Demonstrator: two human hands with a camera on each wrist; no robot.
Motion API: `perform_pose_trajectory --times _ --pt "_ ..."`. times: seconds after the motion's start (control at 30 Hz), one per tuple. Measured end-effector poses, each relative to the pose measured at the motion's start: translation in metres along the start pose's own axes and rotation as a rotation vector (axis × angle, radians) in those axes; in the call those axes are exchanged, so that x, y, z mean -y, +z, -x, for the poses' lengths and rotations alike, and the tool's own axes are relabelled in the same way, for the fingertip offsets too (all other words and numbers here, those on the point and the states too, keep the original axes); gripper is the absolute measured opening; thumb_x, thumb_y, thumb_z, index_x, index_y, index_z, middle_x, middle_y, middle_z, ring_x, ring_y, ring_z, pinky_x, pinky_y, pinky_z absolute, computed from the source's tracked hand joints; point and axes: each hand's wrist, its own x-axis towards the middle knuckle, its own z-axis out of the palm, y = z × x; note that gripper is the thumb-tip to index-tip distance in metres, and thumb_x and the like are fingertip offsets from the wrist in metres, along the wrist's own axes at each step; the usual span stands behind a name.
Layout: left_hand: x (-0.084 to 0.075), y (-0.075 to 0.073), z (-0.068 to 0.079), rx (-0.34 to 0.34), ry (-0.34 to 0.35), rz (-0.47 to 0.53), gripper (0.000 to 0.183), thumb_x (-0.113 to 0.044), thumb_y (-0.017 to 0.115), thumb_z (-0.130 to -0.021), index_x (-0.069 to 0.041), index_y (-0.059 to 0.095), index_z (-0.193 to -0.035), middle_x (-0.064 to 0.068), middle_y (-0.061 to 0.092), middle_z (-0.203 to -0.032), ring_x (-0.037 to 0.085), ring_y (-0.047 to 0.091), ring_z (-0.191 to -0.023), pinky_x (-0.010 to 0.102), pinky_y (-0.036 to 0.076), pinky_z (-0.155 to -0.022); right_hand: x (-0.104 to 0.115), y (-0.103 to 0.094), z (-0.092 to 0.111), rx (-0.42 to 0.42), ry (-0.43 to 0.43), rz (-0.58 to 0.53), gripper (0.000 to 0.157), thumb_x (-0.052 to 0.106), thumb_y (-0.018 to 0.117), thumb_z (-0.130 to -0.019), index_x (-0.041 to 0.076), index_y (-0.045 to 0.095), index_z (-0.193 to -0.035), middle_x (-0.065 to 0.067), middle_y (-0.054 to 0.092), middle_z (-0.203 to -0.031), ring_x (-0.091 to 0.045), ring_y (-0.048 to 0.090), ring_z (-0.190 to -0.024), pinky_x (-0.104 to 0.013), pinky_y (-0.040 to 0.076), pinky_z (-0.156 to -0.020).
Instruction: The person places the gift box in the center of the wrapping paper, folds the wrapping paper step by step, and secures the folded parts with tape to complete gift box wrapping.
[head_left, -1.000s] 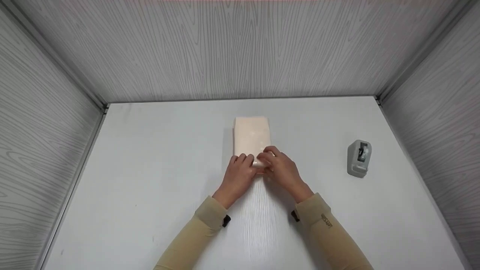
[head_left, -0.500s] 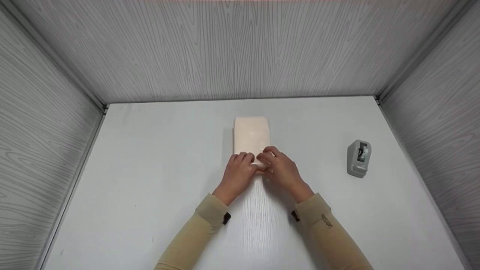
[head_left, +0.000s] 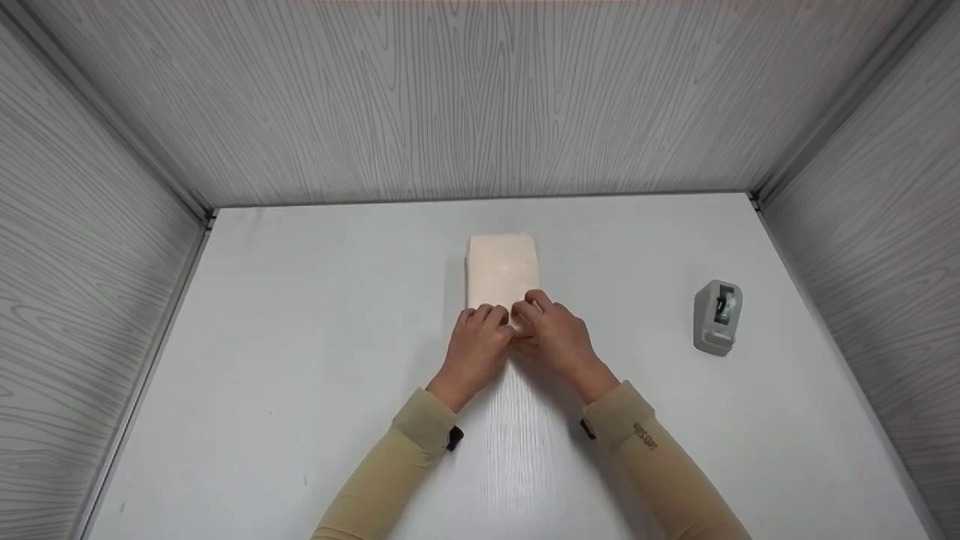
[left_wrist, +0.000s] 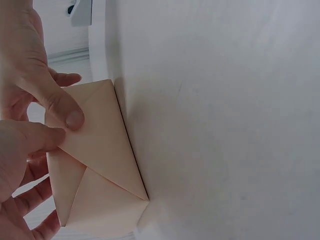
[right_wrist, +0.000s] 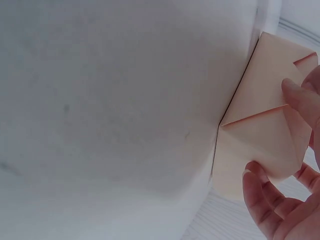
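Note:
A box wrapped in pale peach paper (head_left: 502,266) stands on the white table, long side pointing away. Both hands are at its near end. My left hand (head_left: 476,345) grips the left part, its fingers curled over the top edge and side; in the left wrist view its thumb (left_wrist: 52,137) presses the folded paper. From the right, my right hand (head_left: 559,341) holds the same end with bent fingers. Its thumb (right_wrist: 298,95) lies on the end face in the right wrist view. Triangular paper flaps (left_wrist: 107,192) meet in creases there. The hands hide this end from above.
A grey tape dispenser (head_left: 718,319) with a roll in it stands on the table (head_left: 300,337) to the right. Grey wood-grain panels (head_left: 480,105) enclose the table at the back and both sides.
My right hand has shifted slightly left, closer to the left hand, covering more of the near end. The left hand, the box and the dispenser stay almost in place.

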Motion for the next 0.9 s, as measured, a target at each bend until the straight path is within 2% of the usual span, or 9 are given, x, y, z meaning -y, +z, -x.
perform_pose_trajectory --times 0.17,0.3,0.4,0.47,0.57,0.67,0.73,0.9 --pt "0.002 -0.001 0.001 -0.046 -0.003 0.040 0.008 -0.022 0.072 -0.089 -0.014 0.074 -0.090 0.002 0.061 -0.100 0.022 0.057 -0.100 0.043 0.047 -0.087 0.001 0.002 -0.001 -0.028 -0.018 0.024 0.042 0.029 0.083 -0.081 0.018 0.059 -0.114 -0.002 0.050 -0.118 -0.026 0.054 -0.070 -0.037 0.048 -0.051" --pt "0.006 -0.002 0.003 -0.084 -0.011 0.082 0.018 -0.023 0.076 -0.086 -0.012 0.069 -0.099 0.002 0.061 -0.104 0.022 0.058 -0.100 0.042 0.048 -0.087 0.000 0.003 -0.002 -0.052 -0.031 0.025 0.042 0.031 0.082 -0.081 0.017 0.059 -0.114 -0.004 0.052 -0.118 -0.027 0.055 -0.069 -0.038 0.049 -0.051" --pt "0.012 -0.001 0.005 -0.089 -0.036 0.112 0.030 -0.023 0.079 -0.084 -0.010 0.067 -0.109 0.005 0.061 -0.113 0.024 0.057 -0.109 0.042 0.047 -0.091 0.000 0.004 -0.002 -0.058 -0.023 0.022 0.044 0.033 0.083 -0.079 0.017 0.059 -0.113 -0.004 0.052 -0.118 -0.028 0.056 -0.069 -0.039 0.050 -0.052" --pt "0.016 -0.002 0.006 -0.066 -0.059 0.121 0.037 -0.021 0.080 -0.082 -0.010 0.066 -0.115 0.007 0.060 -0.122 0.026 0.054 -0.118 0.043 0.045 -0.096 0.000 0.004 -0.002 -0.054 -0.014 0.025 0.044 0.032 0.084 -0.078 0.018 0.059 -0.112 -0.003 0.052 -0.118 -0.027 0.057 -0.070 -0.039 0.051 -0.052" --pt "0.024 -0.003 0.009 0.011 -0.091 0.127 0.049 -0.016 0.081 -0.081 -0.011 0.063 -0.126 0.010 0.054 -0.136 0.028 0.045 -0.131 0.045 0.041 -0.102 0.000 0.004 -0.001 -0.045 -0.001 0.031 0.044 0.031 0.084 -0.078 0.019 0.059 -0.112 -0.002 0.052 -0.119 -0.026 0.058 -0.071 -0.039 0.051 -0.053" --pt "0.031 -0.004 0.010 0.080 -0.105 0.146 0.055 -0.012 0.080 -0.081 -0.013 0.060 -0.133 0.010 0.050 -0.143 0.028 0.040 -0.136 0.046 0.039 -0.103 0.000 0.004 -0.001 -0.032 0.010 0.032 0.044 0.031 0.084 -0.079 0.020 0.059 -0.113 -0.002 0.051 -0.120 -0.027 0.059 -0.072 -0.040 0.051 -0.053" --pt "0.035 -0.005 0.011 0.094 -0.108 0.164 0.056 -0.012 0.081 -0.081 -0.015 0.061 -0.133 0.009 0.050 -0.143 0.027 0.042 -0.135 0.047 0.040 -0.102 0.000 0.003 -0.001 -0.025 0.018 0.029 0.045 0.031 0.084 -0.079 0.020 0.059 -0.114 -0.002 0.051 -0.122 -0.028 0.059 -0.073 -0.041 0.051 -0.053" --pt "0.042 -0.006 0.011 0.046 -0.084 0.201 0.052 -0.014 0.082 -0.079 -0.015 0.065 -0.128 0.007 0.057 -0.137 0.026 0.049 -0.129 0.049 0.044 -0.095 0.000 0.003 -0.001 -0.014 0.024 0.021 0.045 0.030 0.084 -0.079 0.020 0.059 -0.115 -0.001 0.051 -0.123 -0.028 0.058 -0.075 -0.040 0.051 -0.054"
